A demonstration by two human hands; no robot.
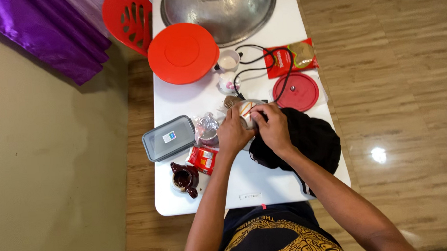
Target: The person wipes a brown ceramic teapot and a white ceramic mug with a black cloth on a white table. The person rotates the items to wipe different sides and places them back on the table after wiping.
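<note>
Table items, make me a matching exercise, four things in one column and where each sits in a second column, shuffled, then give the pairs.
Things:
1. big orange lid
2. dark brown jug
3. black cloth
4. clear box with grey lid

Places:
A. near edge of the white table, left of the arms
B. under the right hand
C. far end, beside the metal basin
D. left edge, left of the left hand

Pairs: 1-C, 2-A, 3-B, 4-D
</note>
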